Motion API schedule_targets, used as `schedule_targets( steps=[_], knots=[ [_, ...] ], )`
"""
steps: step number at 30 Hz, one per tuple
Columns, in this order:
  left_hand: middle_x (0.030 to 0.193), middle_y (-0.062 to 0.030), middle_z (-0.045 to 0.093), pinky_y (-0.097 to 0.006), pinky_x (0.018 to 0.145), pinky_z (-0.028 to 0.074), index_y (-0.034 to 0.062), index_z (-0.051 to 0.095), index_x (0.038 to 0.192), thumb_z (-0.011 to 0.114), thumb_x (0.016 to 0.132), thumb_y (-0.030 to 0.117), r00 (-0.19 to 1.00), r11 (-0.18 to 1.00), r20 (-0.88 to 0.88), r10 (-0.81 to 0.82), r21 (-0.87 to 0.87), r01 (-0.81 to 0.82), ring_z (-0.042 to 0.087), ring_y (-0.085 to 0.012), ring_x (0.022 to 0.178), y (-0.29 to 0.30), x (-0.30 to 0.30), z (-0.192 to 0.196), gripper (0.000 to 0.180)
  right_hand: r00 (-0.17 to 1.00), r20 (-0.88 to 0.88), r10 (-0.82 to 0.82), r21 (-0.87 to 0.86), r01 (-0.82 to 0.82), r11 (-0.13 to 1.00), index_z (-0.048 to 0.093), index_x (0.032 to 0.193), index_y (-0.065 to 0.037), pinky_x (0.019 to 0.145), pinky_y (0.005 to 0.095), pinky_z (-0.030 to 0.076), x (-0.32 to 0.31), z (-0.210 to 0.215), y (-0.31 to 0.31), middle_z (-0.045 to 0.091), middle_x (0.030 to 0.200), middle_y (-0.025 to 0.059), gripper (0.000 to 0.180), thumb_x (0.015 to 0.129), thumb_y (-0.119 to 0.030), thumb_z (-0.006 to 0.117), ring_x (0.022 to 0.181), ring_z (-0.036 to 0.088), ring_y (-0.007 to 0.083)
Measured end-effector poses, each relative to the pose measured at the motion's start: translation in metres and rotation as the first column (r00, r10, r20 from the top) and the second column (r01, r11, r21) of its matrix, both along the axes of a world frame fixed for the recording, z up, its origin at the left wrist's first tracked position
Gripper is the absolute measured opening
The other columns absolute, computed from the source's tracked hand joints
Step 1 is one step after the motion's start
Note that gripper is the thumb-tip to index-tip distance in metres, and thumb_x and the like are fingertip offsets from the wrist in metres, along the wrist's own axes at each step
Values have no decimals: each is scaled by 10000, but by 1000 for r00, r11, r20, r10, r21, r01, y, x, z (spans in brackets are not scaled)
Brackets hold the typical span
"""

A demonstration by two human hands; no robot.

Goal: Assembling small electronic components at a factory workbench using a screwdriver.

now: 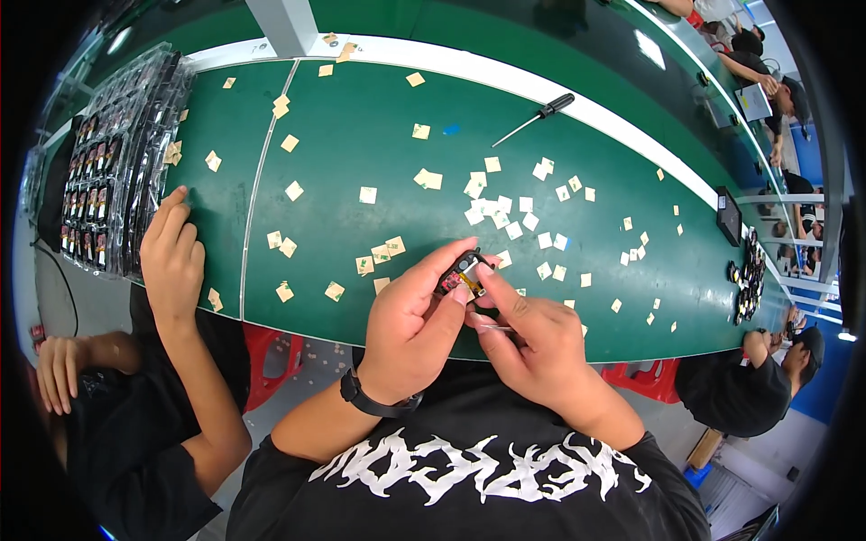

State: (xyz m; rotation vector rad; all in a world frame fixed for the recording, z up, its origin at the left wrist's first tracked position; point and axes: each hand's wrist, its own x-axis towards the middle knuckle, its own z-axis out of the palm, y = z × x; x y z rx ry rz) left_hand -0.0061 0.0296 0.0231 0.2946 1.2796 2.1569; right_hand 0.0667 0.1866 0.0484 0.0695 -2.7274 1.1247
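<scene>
My left hand (pixel 413 320) holds a small black part with red and yellow bits (pixel 462 270) just above the near edge of the green table (pixel 361 153). Its fingers wrap the part from the left. My right hand (pixel 532 338) pinches a thin clear strip (pixel 494 328) just below the part, its thumb touching the part's underside. A black watch sits on my left wrist (pixel 370 398). Several small square paper backings, tan and white (pixel 505 212), lie scattered on the table beyond my hands.
Clear trays holding several small parts (pixel 117 153) are stacked at the table's left end. Another person's hand (pixel 171 257) rests on the table edge to my left. A black-handled screwdriver (pixel 537 117) lies at the far side. More people sit to the right.
</scene>
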Motion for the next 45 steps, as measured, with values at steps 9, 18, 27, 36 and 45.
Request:
schedule_targets(
  steps=[9,18,27,36,45],
  knots=[
    [1331,-182,619,-297,953,515,-73,435,1444,467,1026,-14,997,998,-82,-10,-60,5,628,-144,1101,-2,-1,-2,423,973,229,-15,-258,75,963,597,1397,-83,513,290,495,1,7,-2,718,734,92,574,847,-80,760,489,617,168],
    [1273,-149,657,-273,835,559,-54,471,1425,518,1017,-2,997,992,9,83,-98,-82,657,-124,967,5,1,2,414,947,315,62,-285,32,958,560,1448,-147,542,299,503,-5,15,9,746,837,110,610,869,-123,751,525,622,169],
    [1230,-155,679,-282,803,587,-52,497,1405,524,1034,25,998,991,36,44,-128,-39,683,-137,899,6,-1,5,380,958,278,74,-242,-5,970,532,1476,-188,553,328,501,1,11,16,691,757,70,631,880,-150,735,546,621,199],
    [1256,-246,654,-292,802,601,-62,486,1408,546,1013,35,998,991,27,60,-121,-56,702,-174,949,10,-1,6,411,994,79,80,-41,-77,996,580,1410,-181,539,373,494,8,0,22,610,702,45,571,860,-154,732,598,616,234],
    [1402,-308,529,-479,1051,501,-84,391,1477,415,975,62,997,999,71,-32,4,31,638,-397,1189,5,3,14,523,966,-204,162,239,-111,965,704,1042,-135,509,346,482,6,-8,25,528,736,1,279,770,-95,755,622,595,188]
  ],
)
